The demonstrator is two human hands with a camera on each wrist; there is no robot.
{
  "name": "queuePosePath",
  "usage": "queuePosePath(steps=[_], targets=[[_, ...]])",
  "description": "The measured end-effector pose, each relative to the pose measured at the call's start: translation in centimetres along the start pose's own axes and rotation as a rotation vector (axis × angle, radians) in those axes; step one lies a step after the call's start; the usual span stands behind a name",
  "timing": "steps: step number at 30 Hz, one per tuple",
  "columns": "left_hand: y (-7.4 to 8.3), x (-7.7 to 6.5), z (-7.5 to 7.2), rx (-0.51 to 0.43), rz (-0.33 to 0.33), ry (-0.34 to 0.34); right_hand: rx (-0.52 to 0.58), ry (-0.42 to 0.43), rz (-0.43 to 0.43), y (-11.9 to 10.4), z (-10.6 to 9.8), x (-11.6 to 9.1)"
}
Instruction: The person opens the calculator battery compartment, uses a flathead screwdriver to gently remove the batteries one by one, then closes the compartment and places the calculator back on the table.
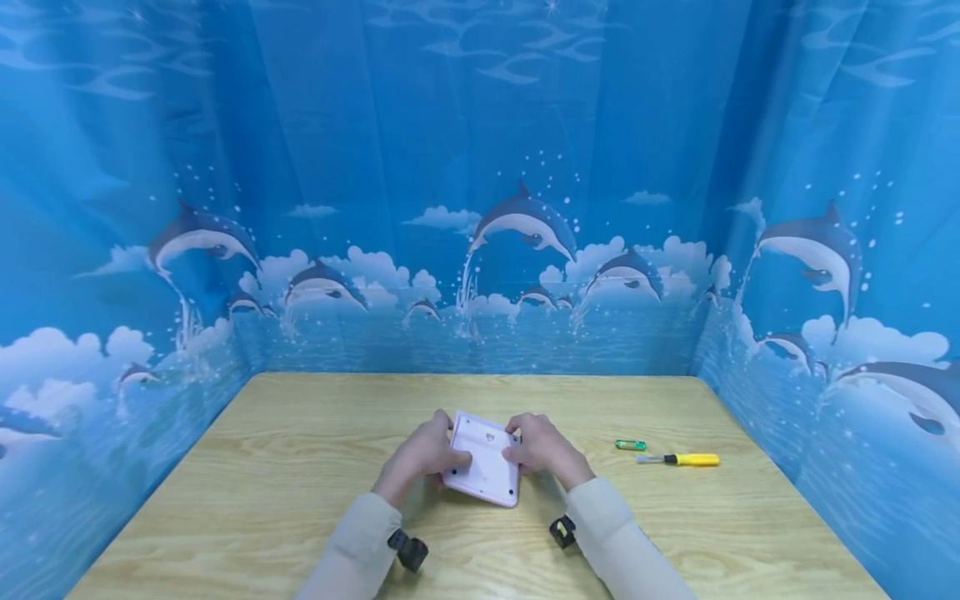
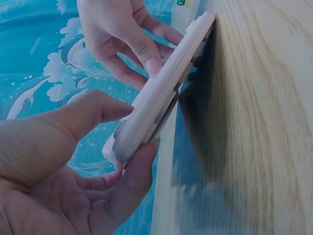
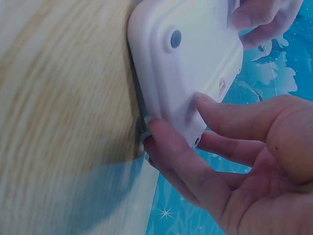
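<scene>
A pale pink calculator [image 1: 487, 479] is held tilted just above the table, its back with dark round feet facing up. On its left side my left hand [image 1: 426, 452] grips the edge, thumb on the back and fingers beneath. My right hand [image 1: 546, 448] holds the opposite edge, with the thumb pressed on the back. From the left wrist view, the calculator [image 2: 164, 81] appears edge-on, raised keys on its underside. A dark round foot [image 3: 176, 38] shows near a corner in the right wrist view. The keyed face is mostly hidden.
To the right on the wooden table [image 1: 300, 467] lie a green battery [image 1: 631, 445] and a screwdriver [image 1: 696, 459] with a yellow handle. A blue dolphin-print curtain [image 1: 480, 125] surrounds the table's back and sides. Each wrist carries a small black camera [image 1: 411, 552].
</scene>
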State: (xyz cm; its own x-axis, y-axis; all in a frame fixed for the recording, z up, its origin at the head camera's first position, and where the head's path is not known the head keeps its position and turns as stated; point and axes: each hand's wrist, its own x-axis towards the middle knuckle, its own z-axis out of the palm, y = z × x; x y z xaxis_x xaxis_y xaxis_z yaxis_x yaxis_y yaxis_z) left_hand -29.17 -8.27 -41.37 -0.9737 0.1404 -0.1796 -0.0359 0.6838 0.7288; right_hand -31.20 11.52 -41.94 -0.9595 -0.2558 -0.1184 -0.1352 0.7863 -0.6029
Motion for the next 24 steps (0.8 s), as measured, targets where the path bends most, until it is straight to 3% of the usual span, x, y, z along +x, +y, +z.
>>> queuePosePath(steps=[13,20,24], targets=[[0.5,0.2,-0.5,-0.004,0.014,0.074,-0.030,0.032,-0.042,0.0,0.0,0.1],[0.4,0.6,-0.8,0.010,0.146,0.122,-0.025,0.048,-0.048,-0.1,0.0,0.1],[0.5,0.6,-1.1,-0.031,0.204,0.125,-0.015,0.057,-0.061,-0.1,0.1,0.0]])
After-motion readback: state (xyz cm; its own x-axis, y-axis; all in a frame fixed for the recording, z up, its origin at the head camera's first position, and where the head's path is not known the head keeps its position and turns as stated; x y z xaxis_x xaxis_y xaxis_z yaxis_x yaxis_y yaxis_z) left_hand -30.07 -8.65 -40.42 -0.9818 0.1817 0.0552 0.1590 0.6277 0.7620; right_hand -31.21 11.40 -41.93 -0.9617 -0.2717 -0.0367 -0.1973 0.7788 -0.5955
